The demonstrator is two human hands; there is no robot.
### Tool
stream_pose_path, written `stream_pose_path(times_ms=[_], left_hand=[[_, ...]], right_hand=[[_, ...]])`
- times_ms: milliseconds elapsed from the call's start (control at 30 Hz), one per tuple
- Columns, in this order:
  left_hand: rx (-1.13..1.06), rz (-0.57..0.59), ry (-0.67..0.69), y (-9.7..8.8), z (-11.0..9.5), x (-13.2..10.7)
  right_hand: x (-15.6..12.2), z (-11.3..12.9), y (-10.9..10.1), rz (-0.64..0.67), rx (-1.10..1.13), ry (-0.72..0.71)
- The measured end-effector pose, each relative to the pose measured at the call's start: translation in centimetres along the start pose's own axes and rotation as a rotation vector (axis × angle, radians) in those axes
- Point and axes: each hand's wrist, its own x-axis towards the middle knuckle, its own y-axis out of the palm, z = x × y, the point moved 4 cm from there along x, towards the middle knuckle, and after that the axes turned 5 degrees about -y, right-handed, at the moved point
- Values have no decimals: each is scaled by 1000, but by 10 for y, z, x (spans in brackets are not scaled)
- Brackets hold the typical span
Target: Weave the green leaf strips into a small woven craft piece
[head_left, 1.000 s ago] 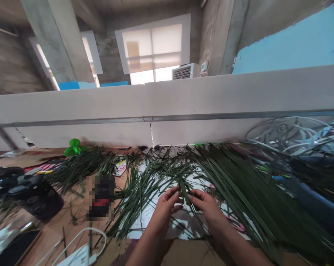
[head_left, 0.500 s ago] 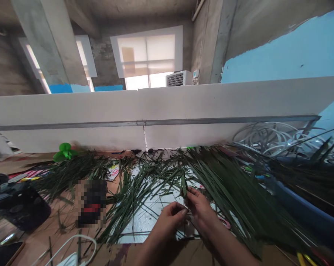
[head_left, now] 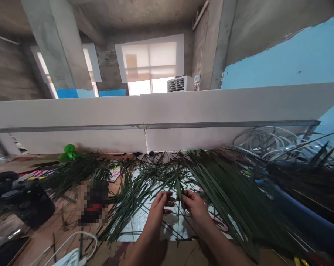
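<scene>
Both my hands meet over the middle of the desk, above a white sheet (head_left: pixel 150 221). My right hand (head_left: pixel 194 207) pinches a narrow green leaf strip (head_left: pixel 179 189) that stands up between the two hands. My left hand (head_left: pixel 159 207) is beside it, fingers curled toward the strip's lower part, which runs thin and dark down toward me. Whether the left fingers grip the strip is unclear. Long green leaves (head_left: pixel 228 192) lie spread across the desk around and behind my hands.
A white partition (head_left: pixel 167 118) closes the desk's far side. Pink-handled scissors (head_left: pixel 219 224) lie right of my right hand. A dark device (head_left: pixel 25 201) and white cable (head_left: pixel 72 244) sit at the left, a green toy (head_left: pixel 68 152) by the partition, coiled pale strips (head_left: pixel 272 142) at the right.
My hands have moved slightly away from me and apart, and the leaf strip now stands more upright between them. The view has shifted a little.
</scene>
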Motion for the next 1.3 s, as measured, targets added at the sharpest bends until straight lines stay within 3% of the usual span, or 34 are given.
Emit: stream_pose_path(times_ms=[100,233,333,500,600,733,867,1033,1300], left_hand=[[-26,-33,69,-3,-16,-6],[-52,-60,130,-1,-22,-10],[-90,-66,121,-1,-22,-9],[-139,-56,59,-5,-21,-8],[-91,8,17,0,-20,-9],[-19,140,-38,14,-12,-11],[34,175,-25,22,-6,-14],[-40,120,-53,18,0,-11],[-130,43,-36,9,6,0]], right_hand=[[-7,-4,9,78,-116,3],[-20,-8,22,179,-243,-4],[-26,-3,27,252,-315,-1],[-20,17,21,505,-397,43],[-8,28,5,372,-418,11],[-2,34,-3,173,-266,-47],[-5,33,1,144,-167,-26],[-6,36,0,97,-183,-85],[-8,33,5,167,-254,-70]])
